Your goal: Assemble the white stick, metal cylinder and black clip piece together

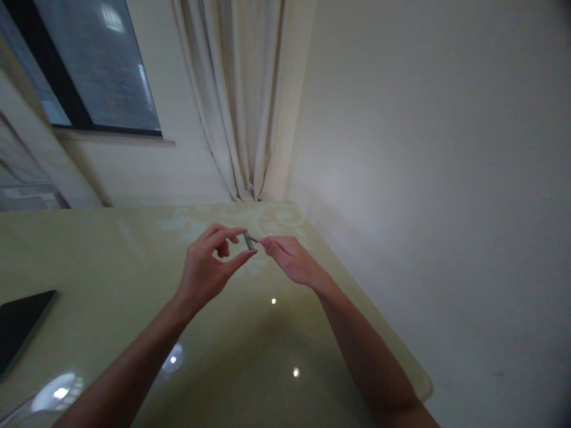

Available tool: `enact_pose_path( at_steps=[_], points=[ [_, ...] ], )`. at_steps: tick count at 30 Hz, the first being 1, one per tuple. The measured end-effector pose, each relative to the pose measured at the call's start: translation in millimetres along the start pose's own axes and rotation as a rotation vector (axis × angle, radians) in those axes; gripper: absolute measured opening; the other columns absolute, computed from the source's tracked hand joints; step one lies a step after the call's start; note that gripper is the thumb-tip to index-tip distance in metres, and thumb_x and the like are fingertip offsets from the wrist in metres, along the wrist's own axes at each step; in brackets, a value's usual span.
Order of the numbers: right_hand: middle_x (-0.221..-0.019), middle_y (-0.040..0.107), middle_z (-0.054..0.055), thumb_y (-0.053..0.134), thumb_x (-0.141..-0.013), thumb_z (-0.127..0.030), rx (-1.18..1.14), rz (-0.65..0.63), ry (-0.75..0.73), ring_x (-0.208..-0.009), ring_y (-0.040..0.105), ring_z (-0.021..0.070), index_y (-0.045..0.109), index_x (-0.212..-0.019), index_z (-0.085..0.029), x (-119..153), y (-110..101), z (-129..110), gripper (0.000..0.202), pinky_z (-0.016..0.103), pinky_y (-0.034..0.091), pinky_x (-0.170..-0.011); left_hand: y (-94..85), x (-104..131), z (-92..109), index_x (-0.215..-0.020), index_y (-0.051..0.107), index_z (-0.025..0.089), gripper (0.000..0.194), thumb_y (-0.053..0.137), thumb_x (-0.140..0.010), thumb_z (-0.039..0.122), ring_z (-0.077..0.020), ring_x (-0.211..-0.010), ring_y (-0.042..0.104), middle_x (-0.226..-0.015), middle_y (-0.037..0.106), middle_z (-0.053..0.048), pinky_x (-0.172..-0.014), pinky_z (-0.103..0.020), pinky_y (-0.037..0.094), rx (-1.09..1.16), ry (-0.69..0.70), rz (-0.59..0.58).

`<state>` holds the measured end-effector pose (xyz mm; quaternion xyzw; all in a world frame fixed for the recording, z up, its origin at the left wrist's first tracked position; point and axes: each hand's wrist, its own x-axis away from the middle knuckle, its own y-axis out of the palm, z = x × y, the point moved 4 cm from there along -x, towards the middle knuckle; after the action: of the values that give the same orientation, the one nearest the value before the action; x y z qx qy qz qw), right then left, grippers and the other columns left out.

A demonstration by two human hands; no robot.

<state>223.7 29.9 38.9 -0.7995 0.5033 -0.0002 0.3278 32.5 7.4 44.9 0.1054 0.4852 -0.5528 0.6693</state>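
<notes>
**Small, flat, dark-green piece (248, 241) hanging on a two-finger pinch**

The piece is being held in the air over a glossy, pale yellow-green surface (111, 255), tilting slightly from upright. The person's left hand (209, 261) is gripping it by its ends, forefinger above and thumb below, that grip clamped on the piece while the other fingers are curling clear. From the opposite side, the right hand (289, 258) is pinching a thin, grey, rod-like item (254, 240), its grip closed on the near end. The rod's tip is pointing at the piece's face; whether the two are touching is too small to tell, as is their material.

With only two fingertips bearing on it, the piece could be twisting or springing loose should the rod press off-centre. A slipping tip could be scraping the face or jabbing the left thumb just beside it, and anything dropped could be skidding across the smooth surface toward its right edge.

Farther out, a black, thin, flat panel (22, 324) is lying at far left, well apart from both hands. Beyond, a cream, pleated fabric curtain (243, 89) is hanging beside a dark-framed glass window (107, 65), and a plain, pale wall (423, 148) is running along the right.
</notes>
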Motion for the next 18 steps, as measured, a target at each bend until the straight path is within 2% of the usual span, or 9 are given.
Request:
enact_pose_path(
  at_steps=[4,9,13,18],
  points=[
    [-0.073,0.051,-0.001,0.041,-0.11,-0.059,0.004,-0.048,-0.009,-0.072,0.046,0.0151,0.055,-0.077,-0.02,0,1,-1,0.053,0.029,0.034,-0.069,-0.3,0,-1,-0.118,0.076,0.025,0.033,0.085,-0.087,0.032,-0.0098,-0.062,0.05,-0.089,0.064,0.002,-0.061,-0.025,0.048,0.004,0.003,0.002],
    [-0.073,0.049,-0.001,0.041,-0.11,-0.06,0.019,0.023,-0.007,-0.072,0.046,0.0157,0.054,-0.078,-0.02,-2,-2,4,0.053,0.029,0.033,-0.068,0.1,1,-5,-0.117,0.076,0.025,0.034,0.086,-0.087,0.035,-0.0099,-0.063,0.051,-0.089,0.065,0.002,-0.062,-0.026,0.048,-0.01,-0.021,0.002],
    [-0.071,0.047,-0.002,0.039,-0.11,-0.062,-0.011,-0.006,-0.028,-0.069,0.043,0.0145,0.053,-0.075,-0.02,-3,2,10,0.056,0.028,0.033,-0.066,1.1,1,-9,-0.118,0.076,0.024,0.035,0.086,-0.086,0.036,-0.0094,-0.062,0.051,-0.09,0.064,0.002,-0.06,-0.024,0.048,0.008,-0.045,0.002],
    [-0.069,0.045,-0.003,0.039,-0.109,-0.063,0.011,0.05,0.009,-0.068,0.043,0.0144,0.053,-0.073,-0.02,-6,3,23,0.058,0.028,0.032,-0.066,3.0,1,-17,-0.115,0.077,0.023,0.035,0.086,-0.085,0.038,-0.009,-0.061,0.051,-0.089,0.064,0.002,-0.058,-0.024,0.047,0.032,-0.08,-0.001]
  ],
)
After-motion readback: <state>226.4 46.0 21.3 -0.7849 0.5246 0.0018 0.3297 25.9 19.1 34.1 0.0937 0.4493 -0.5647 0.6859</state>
